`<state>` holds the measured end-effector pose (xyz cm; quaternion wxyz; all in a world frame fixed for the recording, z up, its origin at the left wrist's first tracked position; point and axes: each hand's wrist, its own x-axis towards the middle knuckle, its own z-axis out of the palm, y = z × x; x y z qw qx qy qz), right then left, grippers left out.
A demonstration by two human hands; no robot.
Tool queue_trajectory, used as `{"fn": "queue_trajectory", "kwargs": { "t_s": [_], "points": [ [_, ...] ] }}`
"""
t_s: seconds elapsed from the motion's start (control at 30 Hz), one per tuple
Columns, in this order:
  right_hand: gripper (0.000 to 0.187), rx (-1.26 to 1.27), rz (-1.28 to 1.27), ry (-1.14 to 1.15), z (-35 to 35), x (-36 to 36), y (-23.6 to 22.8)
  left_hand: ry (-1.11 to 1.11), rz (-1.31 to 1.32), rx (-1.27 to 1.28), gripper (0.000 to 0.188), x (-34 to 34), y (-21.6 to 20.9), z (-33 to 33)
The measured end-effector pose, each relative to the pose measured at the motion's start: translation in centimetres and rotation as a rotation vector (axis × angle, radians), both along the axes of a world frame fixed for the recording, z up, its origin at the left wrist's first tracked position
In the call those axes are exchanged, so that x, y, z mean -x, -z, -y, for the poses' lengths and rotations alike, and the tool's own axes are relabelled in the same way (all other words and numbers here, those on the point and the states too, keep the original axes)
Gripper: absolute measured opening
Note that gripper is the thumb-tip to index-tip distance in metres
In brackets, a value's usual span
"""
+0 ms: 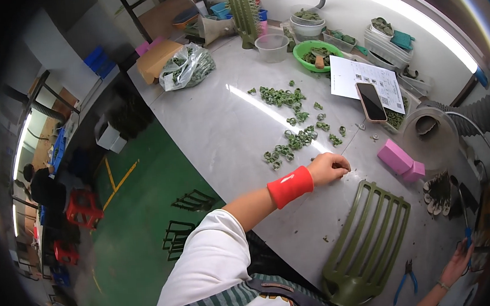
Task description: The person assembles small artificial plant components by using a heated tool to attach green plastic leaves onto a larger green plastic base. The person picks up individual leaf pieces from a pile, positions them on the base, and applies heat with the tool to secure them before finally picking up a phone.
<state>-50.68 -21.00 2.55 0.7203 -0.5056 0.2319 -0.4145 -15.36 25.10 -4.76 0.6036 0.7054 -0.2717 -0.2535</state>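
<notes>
My left hand (329, 168), in a red wristband (290, 187), is low over the grey table with its fingers curled together in a pinch. Whatever they pinch is hidden. Just beyond it lie scattered small green ring-shaped parts (300, 138). Nearer to me rests a dark green slatted plastic frame (368, 241) with long parallel bars. At the lower right, my right hand (457, 261) is closed around a blue-handled tool (467, 235) with a thin shaft; its exact kind is unclear. Between the frame and that hand lie blue-handled pliers (405, 282).
Pink blocks (401, 160), a worn glove (438, 193) and a clear funnel-like hood (430, 133) stand right. Farther back are a phone (371, 101) on paper (352, 79), a green bowl (301, 64), a clear tub (273, 48) and a plastic bag of green parts (188, 68).
</notes>
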Motion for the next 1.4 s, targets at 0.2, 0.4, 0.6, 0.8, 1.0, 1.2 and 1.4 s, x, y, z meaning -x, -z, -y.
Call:
{"fn": "queue_trajectory", "kwargs": {
  "t_s": [0.2,0.4,0.6,0.8,1.0,1.2,1.4],
  "points": [
    [0.053,0.705,-0.261,0.150,4.4,6.4,3.5,-0.001,0.374,0.001,0.012,3.0,0.5,0.1],
    [0.027,-0.010,-0.034,-0.005,-6.7,1.3,-4.5,-0.051,0.586,-0.114,0.013,4.4,1.2,-3.0],
    [0.026,0.285,-0.199,-0.118,-13.7,-0.3,-6.0,-0.051,0.630,-0.103,0.013,3.8,0.5,-3.9],
    [0.021,0.529,-0.352,-0.433,-18.0,-5.3,-7.3,-0.019,0.643,-0.090,0.013,2.9,0.8,-3.5],
    [0.018,0.702,-0.447,-0.625,-21.0,-9.4,-7.7,-0.007,0.648,-0.046,0.009,2.6,1.5,-0.7],
    [0.017,0.742,-0.489,-0.670,-21.8,-11.3,-7.5,-0.021,0.702,0.002,0.010,2.1,2.0,1.3],
    [0.017,0.744,-0.497,-0.704,-22.3,-11.7,-7.7,-0.008,0.730,0.032,0.012,1.8,2.4,2.5]
  ]
}}
